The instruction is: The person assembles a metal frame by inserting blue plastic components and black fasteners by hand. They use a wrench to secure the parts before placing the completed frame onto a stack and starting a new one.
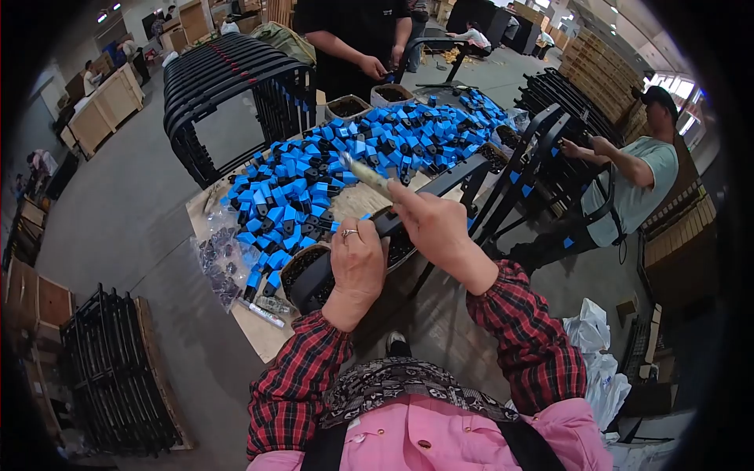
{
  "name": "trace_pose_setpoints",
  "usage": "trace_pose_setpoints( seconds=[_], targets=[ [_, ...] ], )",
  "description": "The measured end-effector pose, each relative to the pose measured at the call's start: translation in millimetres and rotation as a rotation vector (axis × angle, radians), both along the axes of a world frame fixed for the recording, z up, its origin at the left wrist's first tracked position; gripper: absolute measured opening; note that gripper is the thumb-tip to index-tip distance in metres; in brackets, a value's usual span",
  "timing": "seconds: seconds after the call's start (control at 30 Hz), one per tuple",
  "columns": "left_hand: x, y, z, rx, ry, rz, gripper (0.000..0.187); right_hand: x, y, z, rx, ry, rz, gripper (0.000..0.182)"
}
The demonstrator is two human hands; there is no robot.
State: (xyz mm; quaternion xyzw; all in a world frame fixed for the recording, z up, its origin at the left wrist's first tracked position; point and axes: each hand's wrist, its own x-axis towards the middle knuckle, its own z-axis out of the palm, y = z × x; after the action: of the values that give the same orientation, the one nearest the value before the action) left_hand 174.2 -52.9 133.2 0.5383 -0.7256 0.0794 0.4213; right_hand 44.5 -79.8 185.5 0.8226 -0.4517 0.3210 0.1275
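My right hand [441, 228] is closed around a pale, stick-like tool [369, 177] with a clear end, which points up and left over the table. My left hand [359, 263], a ring on one finger, is curled over a black frame bar [428, 188]. The bar slants across the near side of the table. Just beyond both hands spreads a large pile of blue-and-black plastic pieces [306, 188]. Beside my left hand stands an open box of small dark parts [297, 275], partly hidden by the bar. A white marker pen [263, 314] lies near the table's front corner.
Clear plastic bags [224, 259] lie at the table's left edge. Black frames stand in a row [236, 78] behind left. A person in black [353, 47] works across the table; another in a light shirt [640, 173] handles frames at right. White sacks [601, 361] sit on the floor.
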Motion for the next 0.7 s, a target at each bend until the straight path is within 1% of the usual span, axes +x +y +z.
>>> trace_pose_setpoints(
  seconds=[0.03, 0.07, 0.13, 0.17, 0.2, 0.27, 0.3, 0.37, 0.4, 0.43, 0.47, 0.5, 0.57, 0.63, 0.7],
  targets=[
    [1.0, 0.8, 1.2, 0.03, 0.008, -0.003, 0.024, 2.7, 2.3, 3.5, -0.101, -0.144, 0.016, 0.035],
    [2.2, 2.2, 0.8, 0.062, 0.016, -0.006, 0.023, 0.2, 4.0, -8.5, -0.095, -0.143, 0.014, 0.035],
    [4.4, -0.6, -8.9, 0.057, -0.013, -0.004, 0.024, 1.4, 11.3, -26.4, 0.02, 0.19, -0.15, 0.032],
    [3.8, -3.3, -10.5, 0.04, -0.036, 0.002, 0.024, -3.5, 9.3, -26.2, 0.157, 0.212, -0.135, 0.028],
    [3.4, -1.0, -8.9, 0.037, -0.034, 0.003, 0.024, -5.4, 8.8, -18.0, 0.155, 0.214, -0.135, 0.028],
    [5.0, 2.2, -2.6, 0.076, -0.023, -0.03, 0.023, -10.1, 8.1, -8.7, 0.265, 0.009, 0.011, 0.028],
    [5.3, 0.0, 0.3, 0.068, -0.023, -0.035, 0.023, -12.8, 9.8, -7.8, 0.256, 0.008, 0.006, 0.028],
    [3.3, -1.7, 2.6, 0.077, 0.012, -0.021, 0.027, -20.6, 23.6, -12.3, 0.168, -0.466, 0.02, 0.033],
    [0.8, -4.6, 5.5, 0.077, 0.011, -0.025, 0.027, -25.3, 31.6, -10.6, 0.22, -0.543, 0.017, 0.031],
    [-2.3, -9.9, 10.0, 0.111, 0.006, -0.075, 0.03, -31.8, 35.3, -16.6, 0.22, -0.547, 0.014, 0.031],
    [-4.7, -14.7, 12.8, 0.144, -0.001, -0.126, 0.033, -39.0, 36.7, -26.2, 0.312, -0.615, -0.013, 0.031],
    [-6.0, -18.2, 12.4, 0.145, -0.005, -0.131, 0.033, -43.4, 36.0, -33.3, 0.404, -0.682, -0.041, 0.031],
    [-9.4, -25.3, 9.3, 0.198, -0.26, -0.196, 0.038, -49.3, 32.9, -40.3, 0.404, -0.711, -0.044, 0.03],
    [-8.6, -29.6, 7.0, 0.203, -0.299, -0.23, 0.039, -53.2, 33.3, -48.6, 0.418, -0.748, -0.054, 0.03],
    [-7.0, -28.8, 6.1, 0.195, -0.342, -0.25, 0.041, -50.4, 23.4, -46.5, 0.36, -0.645, -0.043, 0.029]
  ],
)
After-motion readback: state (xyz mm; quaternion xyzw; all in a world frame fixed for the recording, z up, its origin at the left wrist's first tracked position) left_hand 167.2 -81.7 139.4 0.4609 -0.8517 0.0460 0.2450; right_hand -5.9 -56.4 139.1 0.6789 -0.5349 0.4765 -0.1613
